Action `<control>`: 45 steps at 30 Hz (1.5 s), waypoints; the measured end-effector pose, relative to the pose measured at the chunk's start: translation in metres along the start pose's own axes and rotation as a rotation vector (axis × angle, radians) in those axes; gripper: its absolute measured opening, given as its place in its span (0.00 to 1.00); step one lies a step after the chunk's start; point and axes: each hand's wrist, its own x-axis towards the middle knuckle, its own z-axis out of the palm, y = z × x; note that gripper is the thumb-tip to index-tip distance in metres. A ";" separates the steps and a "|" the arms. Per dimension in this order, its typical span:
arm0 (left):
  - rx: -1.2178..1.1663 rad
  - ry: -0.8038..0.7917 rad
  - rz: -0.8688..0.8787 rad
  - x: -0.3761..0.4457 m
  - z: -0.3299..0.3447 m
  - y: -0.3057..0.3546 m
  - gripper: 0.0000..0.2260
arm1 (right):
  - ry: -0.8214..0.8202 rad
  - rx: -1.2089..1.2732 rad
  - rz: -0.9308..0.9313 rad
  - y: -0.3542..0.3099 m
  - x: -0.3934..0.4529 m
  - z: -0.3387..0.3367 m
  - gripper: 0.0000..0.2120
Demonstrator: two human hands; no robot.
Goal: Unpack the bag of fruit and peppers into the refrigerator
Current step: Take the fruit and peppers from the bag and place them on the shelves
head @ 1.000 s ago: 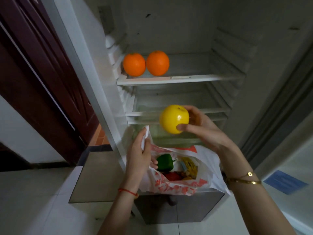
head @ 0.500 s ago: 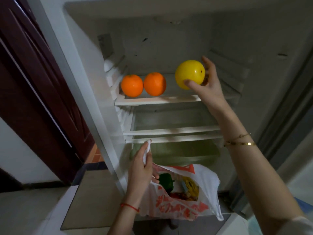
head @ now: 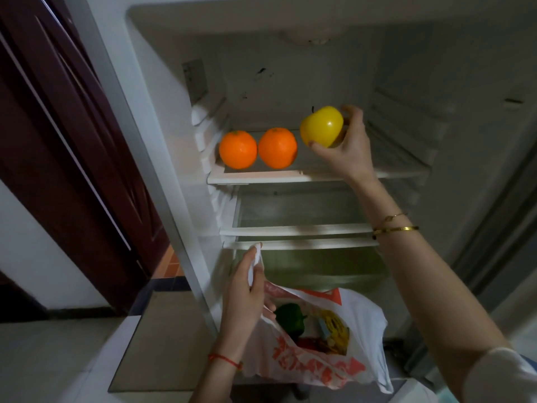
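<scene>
Fruit first: yellow apple (head: 321, 126) sits in my right hand (head: 345, 144), thumb under its lower left, fingers curled round the far right side. Its dark stem pokes up and a bit to the left, so the core axis is tilted off upright. It's up at the level of the top shelf (head: 261, 176) of the refrigerator (head: 465, 82), just right of 2 oranges (head: 237, 149) which sit side by side on that shelf, touching or nearly so; can't tell for sure. Whether the apple's base is already on the shelf, can't tell either, as my hand hides it.

Left hand (head: 244, 295) is lower down, in front of the fridge, gripping one handle of the white plastic bag (head: 363, 321) w/ red print, the strip of plastic sticking up past my fingertips. Bag mouth gapes open toward me. Inside: green pepper (head: 290, 317) near the left hand, something red (head: 308, 343) below it, and a yellow-printed packet (head: 334, 330) to the right; rest is too dim to name.

Red string on left wrist, gold bangles on right. Dark wooden door (head: 72, 141) to the left of the fridge.
</scene>
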 end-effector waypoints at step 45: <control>0.187 0.151 0.002 -0.071 -0.030 -0.031 0.19 | -1.107 -0.433 -0.069 0.123 -0.293 0.153 0.26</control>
